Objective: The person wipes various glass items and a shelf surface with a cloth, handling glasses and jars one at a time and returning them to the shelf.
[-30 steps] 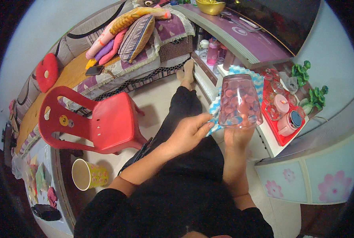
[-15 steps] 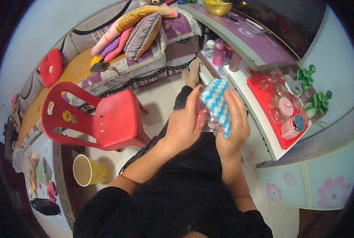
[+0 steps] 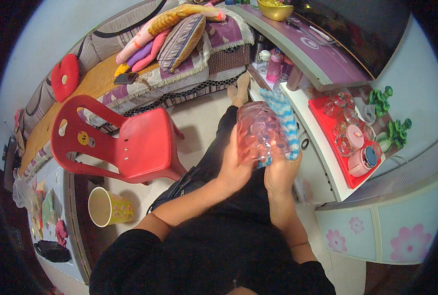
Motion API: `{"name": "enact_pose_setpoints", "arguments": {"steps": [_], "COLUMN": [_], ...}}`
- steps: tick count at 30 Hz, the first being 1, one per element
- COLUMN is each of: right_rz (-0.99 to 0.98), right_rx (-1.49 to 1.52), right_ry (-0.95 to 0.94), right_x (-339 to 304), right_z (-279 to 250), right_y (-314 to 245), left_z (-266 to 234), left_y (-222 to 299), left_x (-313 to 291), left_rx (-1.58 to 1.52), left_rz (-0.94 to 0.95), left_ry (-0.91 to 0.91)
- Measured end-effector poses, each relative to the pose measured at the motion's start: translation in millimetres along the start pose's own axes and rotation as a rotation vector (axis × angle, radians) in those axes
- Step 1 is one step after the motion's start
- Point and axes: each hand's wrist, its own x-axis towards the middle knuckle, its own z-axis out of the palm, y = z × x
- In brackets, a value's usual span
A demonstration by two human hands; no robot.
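In front of my body I hold a clear, pinkish glass cup (image 3: 260, 129) with a dimpled surface. My left hand (image 3: 232, 168) is closed round its left side, and the fingers behind it show only dimly through the glass. Against the cup's right side lies a blue-and-white striped knitted cloth (image 3: 288, 120). My right hand (image 3: 282, 173) grips this cloth from below and presses it to the cup; most of its fingers are hidden behind cup and cloth.
To the right, a red tray (image 3: 322, 118) with glass cups, a pink lidded mug and a pink jar sits on a white cabinet. A red plastic chair (image 3: 147, 142) and yellow bin (image 3: 115, 209) stand left. Behind are a sofa (image 3: 150, 101) and a purple-topped TV stand (image 3: 297, 46).
The cup has turned and come up into view in front of the cloth. The cloth, earlier over the cup, now sits along its right side. My left hand has shifted lower round the glass.
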Motion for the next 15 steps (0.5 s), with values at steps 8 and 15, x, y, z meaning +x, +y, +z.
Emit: {"name": "enact_pose_setpoints", "arguments": {"steps": [8,15], "right_rz": [-0.664,-0.620], "right_rx": [-0.666,-0.644], "right_ry": [-0.126,-0.199], "right_x": [32,19], "right_z": [-10,-1], "right_y": [-28,-29], "left_z": [-17,-26], "left_y": [21,11], "left_x": [17,12], "left_rx": [0.886,0.839], "left_rz": [0.037,0.068], "left_ry": [-0.200,-0.166]}}
